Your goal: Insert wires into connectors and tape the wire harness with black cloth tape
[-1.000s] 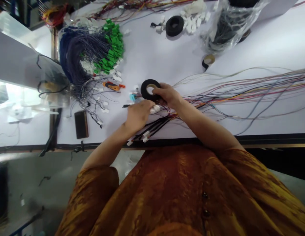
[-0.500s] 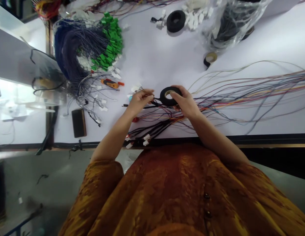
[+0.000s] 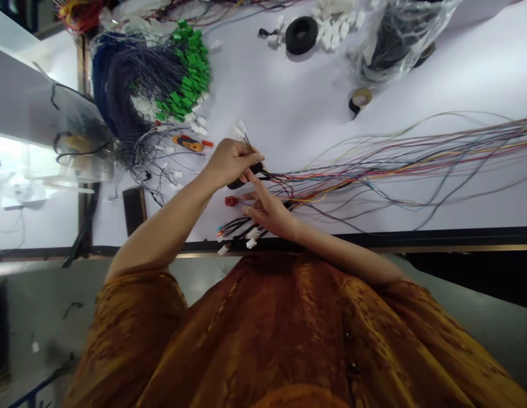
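My left hand (image 3: 232, 161) is closed at the left end of the wire bundle (image 3: 323, 175), pinching a few thin wires that end in white connectors (image 3: 240, 129). A black tape roll (image 3: 235, 184) shows beneath its fingers, partly hidden by them. My right hand (image 3: 274, 214) is just below and to the right, fingers apart. Its index fingertip reaches the tape roll's edge, while its thumb lies near the table. Beside those fingers is a red connector (image 3: 231, 201). Black-wrapped branches with white connectors (image 3: 252, 238) lie under the right hand, near the table edge.
A coil of dark blue wires with green connectors (image 3: 189, 85) lies at upper left. Nearby are an orange-and-black cutter (image 3: 187, 143) and a dark phone-like block (image 3: 134, 211). Another black tape roll (image 3: 301, 35), a smaller roll (image 3: 360, 100) and a plastic bag (image 3: 399, 45) are farther back.
The tape roll has moved left, from my right hand to beneath my left hand. My right hand has let go of it and come down and left, fingers spread.
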